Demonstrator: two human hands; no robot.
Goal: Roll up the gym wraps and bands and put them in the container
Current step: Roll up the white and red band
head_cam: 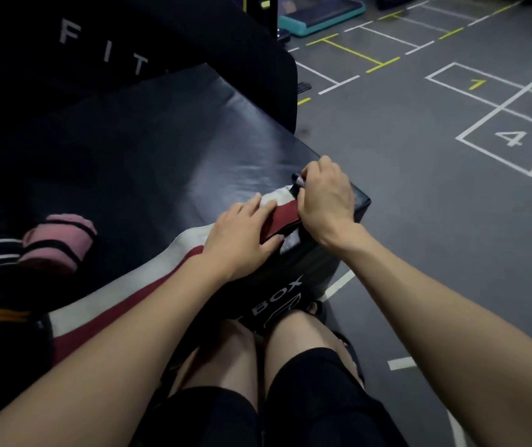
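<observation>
The left hand (242, 233) lay flat, fingers straight, pressing the red-and-white wrap (282, 217). The right hand (326, 201), just beyond those fingertips, curled round the wrap's rolled end.

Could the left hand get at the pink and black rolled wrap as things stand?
Probably yes: the left hand lies flat on the red and white wrap, and the pink and black rolled wrap sits further left on the same black box, with nothing between.

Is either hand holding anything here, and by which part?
The right hand grips the rolled end of the red and white wrap; the left hand lies flat on its unrolled length, holding nothing.
</observation>
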